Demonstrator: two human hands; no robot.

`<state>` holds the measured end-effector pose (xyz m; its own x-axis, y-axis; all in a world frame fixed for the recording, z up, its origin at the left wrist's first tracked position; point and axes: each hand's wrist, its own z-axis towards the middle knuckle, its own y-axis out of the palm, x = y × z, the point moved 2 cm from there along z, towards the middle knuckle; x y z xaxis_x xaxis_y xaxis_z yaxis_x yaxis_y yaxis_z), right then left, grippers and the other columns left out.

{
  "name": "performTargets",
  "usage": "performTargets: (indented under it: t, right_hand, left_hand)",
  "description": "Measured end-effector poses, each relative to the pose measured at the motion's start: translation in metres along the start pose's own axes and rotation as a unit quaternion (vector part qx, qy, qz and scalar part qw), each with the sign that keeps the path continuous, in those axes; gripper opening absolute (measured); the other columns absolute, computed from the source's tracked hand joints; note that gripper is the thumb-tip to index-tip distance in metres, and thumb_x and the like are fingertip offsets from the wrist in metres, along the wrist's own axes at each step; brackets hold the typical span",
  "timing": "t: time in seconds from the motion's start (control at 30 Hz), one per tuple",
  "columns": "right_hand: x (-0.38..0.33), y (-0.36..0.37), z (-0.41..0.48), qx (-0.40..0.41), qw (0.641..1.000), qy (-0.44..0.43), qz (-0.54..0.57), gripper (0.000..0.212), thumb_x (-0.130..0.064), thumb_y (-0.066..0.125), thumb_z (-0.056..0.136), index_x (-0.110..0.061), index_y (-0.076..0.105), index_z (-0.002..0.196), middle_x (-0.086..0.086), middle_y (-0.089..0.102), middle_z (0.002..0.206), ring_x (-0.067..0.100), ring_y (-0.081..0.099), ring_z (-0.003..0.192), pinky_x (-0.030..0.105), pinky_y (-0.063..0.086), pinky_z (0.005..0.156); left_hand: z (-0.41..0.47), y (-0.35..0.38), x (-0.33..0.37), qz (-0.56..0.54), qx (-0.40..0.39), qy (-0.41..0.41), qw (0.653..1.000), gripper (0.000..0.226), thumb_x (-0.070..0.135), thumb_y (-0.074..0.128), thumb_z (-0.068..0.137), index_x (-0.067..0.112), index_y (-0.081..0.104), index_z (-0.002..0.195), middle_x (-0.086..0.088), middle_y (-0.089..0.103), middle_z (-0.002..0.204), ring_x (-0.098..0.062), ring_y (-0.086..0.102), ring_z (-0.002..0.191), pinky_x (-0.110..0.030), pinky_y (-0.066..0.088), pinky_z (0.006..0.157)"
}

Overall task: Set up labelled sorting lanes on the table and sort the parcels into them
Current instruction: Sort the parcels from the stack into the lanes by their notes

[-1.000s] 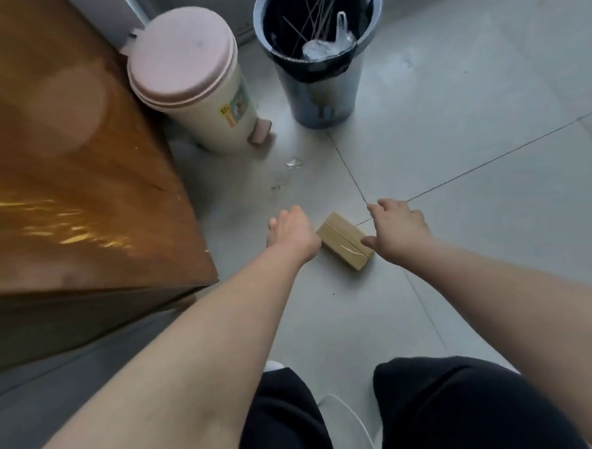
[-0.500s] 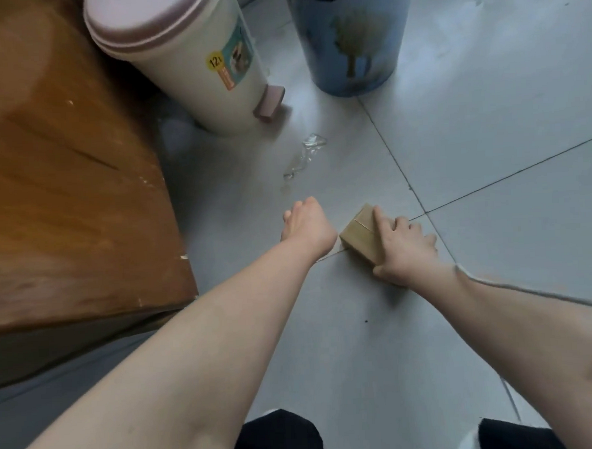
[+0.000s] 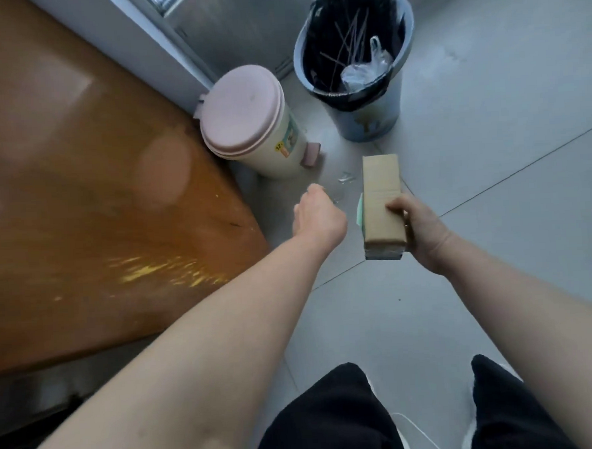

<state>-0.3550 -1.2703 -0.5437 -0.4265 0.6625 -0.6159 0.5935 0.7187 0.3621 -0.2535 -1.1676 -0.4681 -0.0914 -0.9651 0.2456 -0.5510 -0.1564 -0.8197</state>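
Tile floor [image 3: 497,299] beside table [image 3: 81,208]: right hand [image 3: 423,233] grips parcel [image 3: 380,199] off the floor, left hand [image 3: 318,216] grip unclear; next, probably carry it tableward.

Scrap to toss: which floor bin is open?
The blue round plastic bin with a black liner; the cream pedal bin has its pink lid down.

The left hand [image 3: 319,216] is showing only its back, its fingers lying out of sight beyond the knuckles. The right hand [image 3: 425,231] is hiding its fingers behind the parcel [image 3: 380,199], which is covering most of a pale green slip [image 3: 359,213] at its left edge. The table [image 3: 80,201] is running off the left and top edges. The sticker [image 3: 284,146] on the pedal bin [image 3: 244,120] is showing print too small to read.
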Motion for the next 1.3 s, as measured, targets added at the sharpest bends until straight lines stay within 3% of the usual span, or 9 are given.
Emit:
performTargets:
  t: [0.13, 0.4, 0.57, 0.63, 0.73, 0.93, 1.1, 1.2, 1.3]
  right_hand:
    - [-0.075, 0.032, -0.081, -0.03, 0.997, -0.011, 0.066, 0.03, -0.032, 0.05, 0.082, -0.02, 0.06, 0.108, 0.001, 0.064, 0.086, 0.016, 0.062, 0.072, 0.028, 0.045, 0.061]
    - [-0.236, 0.107, -0.253, -0.122, 0.99, -0.045, 0.059, 0.034, -0.028, 0.044, 0.088, -0.01, 0.061, 0.111, 0.009, 0.065, 0.09, 0.022, 0.061, 0.076, 0.031, 0.047, 0.066]
    - [-0.284, 0.165, -0.337, -0.195, 0.978, -0.07, -0.022, 0.04, -0.018, 0.032, 0.093, -0.017, 0.057, 0.124, 0.014, 0.065, 0.113, 0.031, 0.062, 0.098, 0.042, 0.05, 0.082]
    - [-0.297, 0.19, -0.359, -0.222, 0.969, -0.096, -0.047, 0.046, -0.011, 0.03, 0.094, -0.024, 0.051, 0.132, 0.014, 0.064, 0.12, 0.033, 0.063, 0.107, 0.052, 0.051, 0.089]
    - [-0.315, 0.228, -0.384, -0.226, 0.958, -0.153, -0.087, 0.054, -0.001, 0.032, 0.093, -0.031, 0.044, 0.136, 0.014, 0.065, 0.119, 0.034, 0.066, 0.105, 0.05, 0.053, 0.09]
    - [-0.314, 0.309, -0.425, -0.253, 0.919, -0.243, -0.182, 0.053, -0.03, 0.051, 0.099, -0.038, 0.028, 0.146, 0.008, 0.067, 0.118, 0.025, 0.069, 0.099, 0.043, 0.057, 0.083]
    - [-0.282, 0.386, -0.443, -0.298, 0.894, -0.247, -0.228, 0.044, -0.031, 0.048, 0.099, -0.042, 0.028, 0.137, 0.006, 0.064, 0.12, 0.023, 0.069, 0.1, 0.042, 0.058, 0.084]
    - [-0.263, 0.419, -0.44, -0.294, 0.888, -0.246, -0.254, 0.046, -0.036, 0.045, 0.1, -0.038, 0.031, 0.144, 0.006, 0.066, 0.118, 0.022, 0.069, 0.102, 0.044, 0.056, 0.087]
    - [-0.24, 0.454, -0.438, -0.283, 0.882, -0.248, -0.285, 0.044, -0.043, 0.041, 0.099, -0.031, 0.042, 0.141, 0.003, 0.069, 0.112, 0.019, 0.069, 0.099, 0.033, 0.057, 0.08]
  left_hand:
    - [-0.057, -0.086, 0.044, -0.006, -0.006, 0.006, 1.0, 0.045, 0.012, 0.047, 0.097, 0.007, 0.039, 0.14, -0.013, 0.045, 0.144, -0.032, 0.041, 0.133, -0.042, 0.038, 0.108]
    - [-0.199, -0.267, 0.107, -0.129, 0.031, 0.019, 0.991, 0.047, 0.038, 0.05, 0.095, 0.009, 0.047, 0.131, -0.012, 0.058, 0.126, -0.035, 0.056, 0.114, -0.045, 0.049, 0.097]
    - [-0.285, -0.363, 0.104, -0.172, 0.093, 0.007, 0.981, 0.05, 0.047, 0.057, 0.09, 0.012, 0.048, 0.126, -0.007, 0.059, 0.118, -0.029, 0.059, 0.107, -0.042, 0.051, 0.093]
    - [-0.309, -0.391, 0.092, -0.239, 0.088, -0.012, 0.967, 0.04, 0.048, 0.06, 0.091, 0.016, 0.049, 0.112, -0.004, 0.062, 0.104, -0.023, 0.063, 0.094, -0.037, 0.054, 0.083]
    - [-0.338, -0.423, 0.071, -0.366, 0.054, -0.015, 0.929, 0.025, 0.045, 0.065, 0.091, 0.024, 0.052, 0.092, -0.001, 0.066, 0.096, -0.018, 0.064, 0.084, -0.03, 0.052, 0.067]
    - [-0.361, -0.456, 0.003, -0.507, 0.037, 0.011, 0.861, 0.058, 0.044, 0.074, 0.083, 0.026, 0.044, 0.131, -0.008, 0.065, 0.115, -0.029, 0.065, 0.101, -0.051, 0.058, 0.078]
    - [-0.371, -0.485, -0.076, -0.537, 0.045, 0.041, 0.841, 0.036, 0.033, 0.058, 0.098, 0.029, 0.045, 0.131, -0.004, 0.066, 0.111, -0.022, 0.064, 0.097, -0.041, 0.055, 0.07]
    - [-0.374, -0.498, -0.116, -0.527, 0.063, 0.045, 0.847, 0.028, 0.03, 0.052, 0.101, 0.029, 0.045, 0.128, -0.002, 0.066, 0.111, -0.021, 0.062, 0.099, -0.051, 0.051, 0.09]
    - [-0.371, -0.508, -0.159, -0.544, 0.074, 0.039, 0.835, 0.026, 0.026, 0.053, 0.101, 0.031, 0.042, 0.124, -0.003, 0.066, 0.108, -0.021, 0.064, 0.098, -0.052, 0.052, 0.093]
